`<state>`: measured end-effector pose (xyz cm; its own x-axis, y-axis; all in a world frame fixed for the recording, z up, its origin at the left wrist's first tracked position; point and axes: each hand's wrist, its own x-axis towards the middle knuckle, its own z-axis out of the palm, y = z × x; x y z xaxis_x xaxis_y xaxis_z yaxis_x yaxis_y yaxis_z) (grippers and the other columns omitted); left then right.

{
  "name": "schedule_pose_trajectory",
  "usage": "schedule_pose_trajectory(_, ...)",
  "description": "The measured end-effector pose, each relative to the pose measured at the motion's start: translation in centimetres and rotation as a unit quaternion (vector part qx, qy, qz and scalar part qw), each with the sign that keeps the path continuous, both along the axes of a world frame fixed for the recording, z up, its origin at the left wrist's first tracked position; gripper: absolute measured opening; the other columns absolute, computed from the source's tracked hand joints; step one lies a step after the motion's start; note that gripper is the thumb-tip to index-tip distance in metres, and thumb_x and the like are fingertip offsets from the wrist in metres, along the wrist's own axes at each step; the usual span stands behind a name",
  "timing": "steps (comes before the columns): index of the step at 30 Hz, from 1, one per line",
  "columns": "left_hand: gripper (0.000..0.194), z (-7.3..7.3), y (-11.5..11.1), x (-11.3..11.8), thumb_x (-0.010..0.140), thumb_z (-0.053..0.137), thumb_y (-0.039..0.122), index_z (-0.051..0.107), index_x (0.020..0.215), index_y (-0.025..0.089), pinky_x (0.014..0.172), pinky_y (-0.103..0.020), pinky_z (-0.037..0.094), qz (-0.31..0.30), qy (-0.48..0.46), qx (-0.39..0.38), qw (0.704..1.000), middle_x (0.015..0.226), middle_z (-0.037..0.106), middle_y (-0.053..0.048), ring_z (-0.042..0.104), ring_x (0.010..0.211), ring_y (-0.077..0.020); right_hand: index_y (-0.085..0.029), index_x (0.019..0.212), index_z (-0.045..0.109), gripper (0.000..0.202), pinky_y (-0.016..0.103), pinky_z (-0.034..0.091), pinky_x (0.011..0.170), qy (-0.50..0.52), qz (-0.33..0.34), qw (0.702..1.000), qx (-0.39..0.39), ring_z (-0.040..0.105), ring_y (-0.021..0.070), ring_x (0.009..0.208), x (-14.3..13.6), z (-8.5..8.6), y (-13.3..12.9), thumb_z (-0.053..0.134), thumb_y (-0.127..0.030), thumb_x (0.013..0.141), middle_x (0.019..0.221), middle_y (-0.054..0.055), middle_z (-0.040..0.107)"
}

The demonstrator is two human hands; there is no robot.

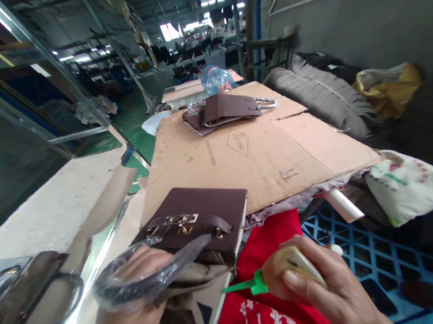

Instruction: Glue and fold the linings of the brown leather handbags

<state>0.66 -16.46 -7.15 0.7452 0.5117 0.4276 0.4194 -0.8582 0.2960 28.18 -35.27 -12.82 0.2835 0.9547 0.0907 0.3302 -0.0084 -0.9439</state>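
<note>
R hand (328, 285) fingers wrapped round glue bottle (290, 269), green nozzle (243, 286) pointing 9 o'clock toward bag (198, 223). L hand (139, 299), nearer, grips bag's wrapped handle (151, 271); bag at 11 from nozzle.

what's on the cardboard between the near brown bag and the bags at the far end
In the head view, bare cardboard sheet with printed marks lies between the brown handbag and the far bags.
</note>
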Motion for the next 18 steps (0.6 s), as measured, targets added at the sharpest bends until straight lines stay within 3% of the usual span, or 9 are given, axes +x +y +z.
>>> schedule_pose_trajectory(2, 0.027, -0.2, 0.0, 0.1, 0.083, 0.052, 0.013, 0.064, 0.098, 0.032, 0.079, -0.047, 0.054, 0.009, -0.007, -0.01, 1.0, 0.088, 0.072, -0.002, 0.068, 0.084, -0.0285, -0.024, 0.098, 0.067, 0.024, 0.024, 0.048, 0.065, -0.007, -0.015, 1.0, 0.012, 0.062, 0.0151, 0.072, -0.3, 0.2, -0.2, 0.056, -0.045, 0.104, 0.086, -0.001, 0.069)
schedule_pose_trajectory(5, 0.026, -0.2, -0.1, 0.5, 0.084, 0.053, 0.011, 0.066, 0.097, 0.029, 0.078, -0.044, 0.053, 0.002, -0.015, -0.01, 1.0, 0.089, 0.071, -0.003, 0.067, 0.086, -0.0269, -0.026, 0.101, 0.067, 0.019, 0.024, 0.049, 0.066, -0.045, -0.089, 0.995, 0.023, 0.062, 0.0152, 0.073, -0.7, 0.4, -0.5, 0.058, -0.042, 0.103, 0.087, -0.001, 0.069)
schedule_pose_trajectory(9, 0.021, 0.0, -0.2, 1.0, 0.085, 0.055, 0.008, 0.067, 0.093, 0.024, 0.077, -0.04, 0.052, -0.004, -0.014, -0.016, 1.0, 0.087, 0.07, -0.003, 0.066, 0.083, -0.0245, -0.027, 0.094, 0.066, 0.024, 0.024, 0.052, 0.064, -0.011, 0.001, 1.0, 0.017, 0.066, 0.0175, 0.072, -0.9, 0.6, -0.6, 0.056, -0.047, 0.103, 0.085, -0.001, 0.071)
schedule_pose_trajectory(11, 0.022, 0.1, -0.3, 1.1, 0.084, 0.054, 0.008, 0.067, 0.093, 0.023, 0.077, -0.041, 0.052, 0.002, -0.017, -0.01, 1.0, 0.087, 0.07, -0.004, 0.065, 0.085, -0.0254, -0.027, 0.096, 0.066, 0.021, 0.024, 0.053, 0.063, -0.028, -0.017, 0.999, 0.029, 0.067, 0.0174, 0.071, -0.9, 0.5, -0.6, 0.058, -0.046, 0.102, 0.085, -0.002, 0.071)
schedule_pose_trajectory(14, 0.024, 0.2, -0.4, 1.2, 0.083, 0.053, 0.007, 0.067, 0.092, 0.024, 0.077, -0.042, 0.053, 0.006, -0.021, -0.008, 1.0, 0.086, 0.07, -0.004, 0.066, 0.084, -0.0258, -0.027, 0.102, 0.067, 0.014, 0.023, 0.051, 0.063, -0.088, -0.095, 0.99, 0.046, 0.065, 0.0155, 0.07, -0.7, 0.2, -0.8, 0.061, -0.039, 0.102, 0.086, -0.002, 0.069)
schedule_pose_trajectory(18, 0.022, 0.2, -0.5, 1.4, 0.086, 0.053, 0.007, 0.067, 0.091, 0.023, 0.077, -0.041, 0.052, 0.007, -0.017, -0.033, 0.999, 0.086, 0.07, -0.004, 0.066, 0.083, -0.0247, -0.026, 0.106, 0.067, 0.021, 0.023, 0.053, 0.067, -0.066, -0.033, 0.997, 0.009, 0.069, 0.0175, 0.076, -0.9, 0.5, -1.3, 0.059, -0.045, 0.102, 0.091, 0.0, 0.072)
